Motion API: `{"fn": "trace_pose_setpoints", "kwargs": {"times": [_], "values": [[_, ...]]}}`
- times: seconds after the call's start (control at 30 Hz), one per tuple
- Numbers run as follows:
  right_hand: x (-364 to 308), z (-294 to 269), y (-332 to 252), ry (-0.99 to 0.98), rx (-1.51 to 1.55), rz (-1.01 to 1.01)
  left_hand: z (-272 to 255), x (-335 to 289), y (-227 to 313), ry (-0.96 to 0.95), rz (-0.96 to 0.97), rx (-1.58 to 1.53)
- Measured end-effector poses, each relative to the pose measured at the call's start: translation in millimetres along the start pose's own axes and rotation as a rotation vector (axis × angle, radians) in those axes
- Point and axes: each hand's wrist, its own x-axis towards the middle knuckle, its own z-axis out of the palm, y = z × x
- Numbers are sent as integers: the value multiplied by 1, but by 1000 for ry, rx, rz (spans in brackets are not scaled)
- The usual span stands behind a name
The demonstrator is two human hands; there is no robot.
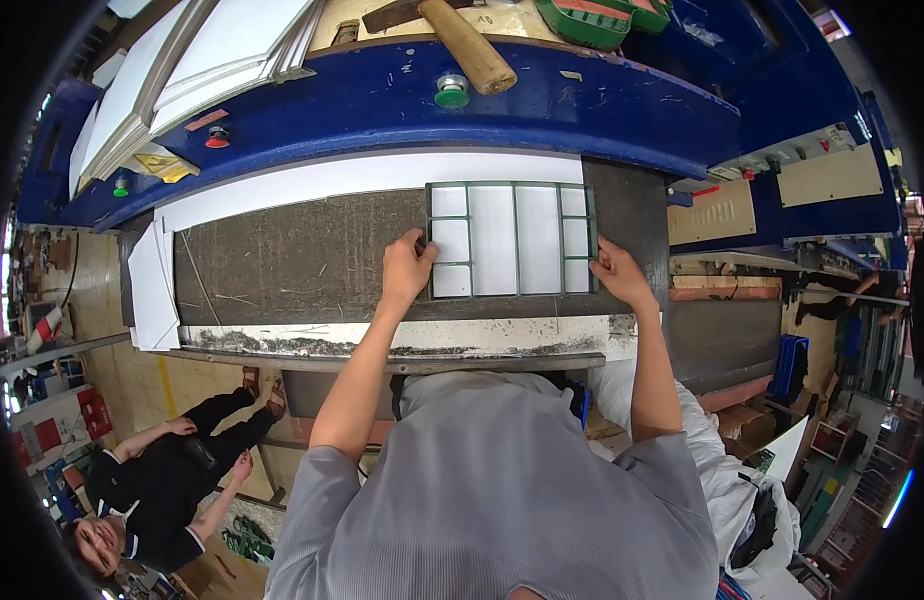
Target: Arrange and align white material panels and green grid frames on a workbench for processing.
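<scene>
Both sides of green gridded frame [517, 240] held, L hand [409, 268] & R hand [622, 275], over white sheet [493, 240] (prob. positioning step). Next move likely calls for squaring it w/ even grip

Green divided frame [516, 240] over white sheet [493, 240], left fingers [413, 236] and right fingers [606, 247] holding opposite sides

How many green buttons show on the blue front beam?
2 visible: one green button by the hammer handle, another green button far left near white sheets. Others may be hidden.
</scene>
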Motion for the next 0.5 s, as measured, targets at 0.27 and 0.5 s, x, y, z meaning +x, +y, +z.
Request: {"fn": "trace_pose_setpoints", "kwargs": {"times": [0.27, 0.5], "values": [[5, 1, 6, -20, 35, 15, 3, 1, -3, 21, -9, -20], [0, 4, 25, 33, 97, 21, 12, 3, -1, 43, -40, -16]]}}
